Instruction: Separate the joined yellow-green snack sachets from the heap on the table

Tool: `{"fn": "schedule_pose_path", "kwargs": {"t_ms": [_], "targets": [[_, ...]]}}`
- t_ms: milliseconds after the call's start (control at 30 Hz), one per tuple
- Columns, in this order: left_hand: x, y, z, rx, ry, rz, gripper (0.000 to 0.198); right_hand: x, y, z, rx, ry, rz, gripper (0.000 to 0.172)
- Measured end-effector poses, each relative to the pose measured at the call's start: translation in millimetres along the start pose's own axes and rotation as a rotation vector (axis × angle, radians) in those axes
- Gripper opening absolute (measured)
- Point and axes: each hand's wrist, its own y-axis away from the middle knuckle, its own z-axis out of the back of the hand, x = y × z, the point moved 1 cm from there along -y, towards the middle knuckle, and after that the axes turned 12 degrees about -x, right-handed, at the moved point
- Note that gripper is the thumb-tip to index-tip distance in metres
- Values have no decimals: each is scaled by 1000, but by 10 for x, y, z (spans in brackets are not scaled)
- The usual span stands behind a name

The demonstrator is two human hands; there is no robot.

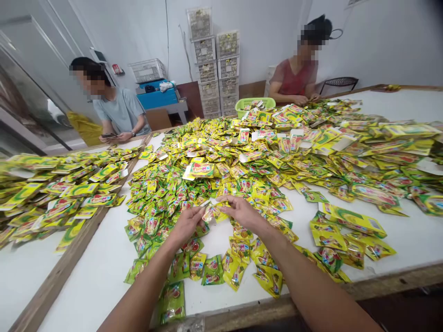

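My left hand [187, 224] and my right hand [241, 210] meet over the white table [100, 272], both pinching the same small clear-ended sachet [212, 212] between their fingertips. Around them lie several small green and yellow sachets, some in a loose row near the front edge [221, 269]. A big heap of the same sachets [221, 157] spreads across the table just beyond my hands.
Larger yellow-green pouches [349, 221] lie at the right, more on the left table [51, 193]. Two other people sit at the far side, one at left [117, 113], one at right [294, 80]. A green basket [254, 105] and stacked white crates [214, 64] stand behind.
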Motion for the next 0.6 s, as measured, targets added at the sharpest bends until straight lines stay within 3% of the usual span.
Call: {"fn": "schedule_pose_path", "kwargs": {"t_ms": [67,200,267,433,500,600], "targets": [[17,68,-39,14,79,32,36,9,19,-45,40,-39,-10,29],[84,93,-115,-118,200,68,33,9,49,-78,62,-29,-77,28],[97,76,-106,-166,139,57,30,-3,43,-75,62,-30,-68,26],[15,77,-34,-219,-133,-120,25,-19,18,-132,4,4,4,19],[-12,94,-54,-234,-24,-98,26,-6,22,-179,-45,90,8,15],[-21,112,-146,-177,314,47,27,12,33,-218,-164,216,10,12]]}}
